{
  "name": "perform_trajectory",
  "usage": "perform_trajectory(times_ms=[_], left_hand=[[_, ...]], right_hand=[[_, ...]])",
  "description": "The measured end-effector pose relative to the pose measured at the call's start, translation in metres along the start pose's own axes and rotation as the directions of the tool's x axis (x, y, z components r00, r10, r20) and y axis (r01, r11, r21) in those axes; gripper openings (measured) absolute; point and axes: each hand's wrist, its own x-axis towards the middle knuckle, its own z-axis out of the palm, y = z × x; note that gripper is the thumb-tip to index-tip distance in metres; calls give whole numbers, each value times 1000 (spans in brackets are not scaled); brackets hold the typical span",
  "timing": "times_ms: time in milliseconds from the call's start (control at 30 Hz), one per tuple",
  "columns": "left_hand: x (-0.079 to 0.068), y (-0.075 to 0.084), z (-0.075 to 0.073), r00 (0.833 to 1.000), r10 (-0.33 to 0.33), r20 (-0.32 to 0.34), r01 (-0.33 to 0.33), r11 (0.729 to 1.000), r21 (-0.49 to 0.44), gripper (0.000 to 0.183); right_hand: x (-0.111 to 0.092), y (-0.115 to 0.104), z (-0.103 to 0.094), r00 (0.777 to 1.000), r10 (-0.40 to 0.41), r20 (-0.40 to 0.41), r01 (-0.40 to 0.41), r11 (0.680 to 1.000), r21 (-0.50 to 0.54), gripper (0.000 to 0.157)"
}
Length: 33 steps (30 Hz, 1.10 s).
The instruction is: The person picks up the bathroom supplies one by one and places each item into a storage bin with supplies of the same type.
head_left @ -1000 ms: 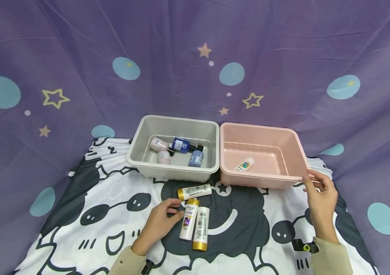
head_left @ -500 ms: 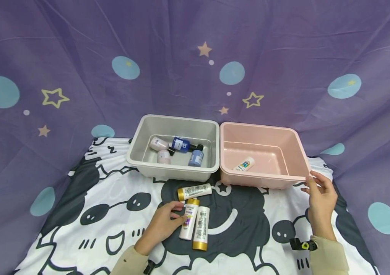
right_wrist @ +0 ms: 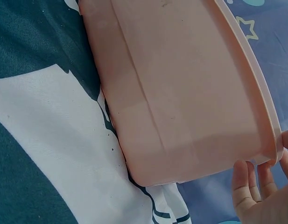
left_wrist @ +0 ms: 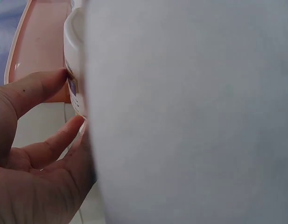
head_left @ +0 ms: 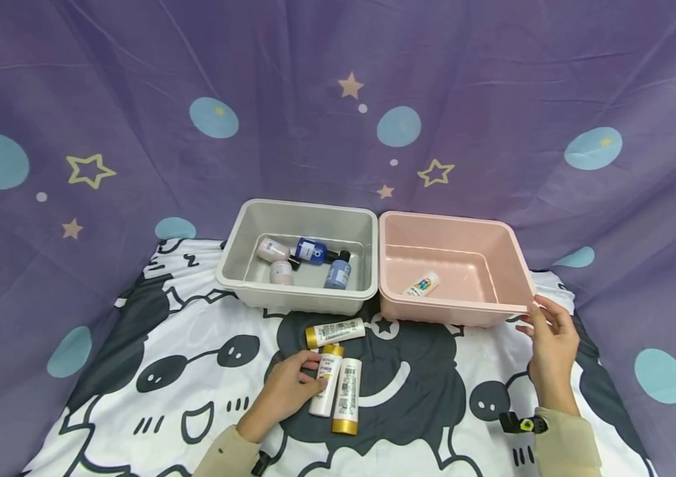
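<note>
My left hand [head_left: 285,391] pinches a white bottle [head_left: 329,368] with a gold cap between thumb and fingers, while it lies on the patterned cloth. The left wrist view shows thumb and fingertips on the white bottle [left_wrist: 74,56]; a blurred pale surface [left_wrist: 190,112] hides the rest. Close beside it lies a second gold-capped bottle [head_left: 346,396], and a third [head_left: 335,332] lies crosswise above them. My right hand [head_left: 555,344] holds the pink bin [head_left: 457,307] by its front right corner; in the right wrist view its fingers [right_wrist: 242,186] curl under the rim.
Left of the pink bin stands a grey bin [head_left: 299,297] with pink and blue bottles [head_left: 338,273] with black caps inside. A small white bottle [head_left: 423,284] lies in the pink bin. Behind both bins hangs a purple curtain [head_left: 290,132].
My left hand has moved slightly right, and its thumb now covers the front of the white bottle. My right hand stays at the pink bin's corner.
</note>
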Motion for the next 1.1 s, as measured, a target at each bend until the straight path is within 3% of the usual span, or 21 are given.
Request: perform_trajectory(times_ms=[467, 800, 1100], left_hand=[[2, 7, 6, 1000, -28, 6, 27, 998, 61, 53], [0, 9, 14, 999, 30, -13, -29, 997, 76, 56], [1, 8, 14, 1000, 14, -16, -14, 999, 45, 58]], right_hand=[[-2, 0, -1, 1000, 17, 18, -17, 1000, 1, 30], [-3, 1, -1, 999, 38, 14, -38, 999, 3, 31], [-1, 3, -1, 999, 42, 21, -42, 999, 22, 32]])
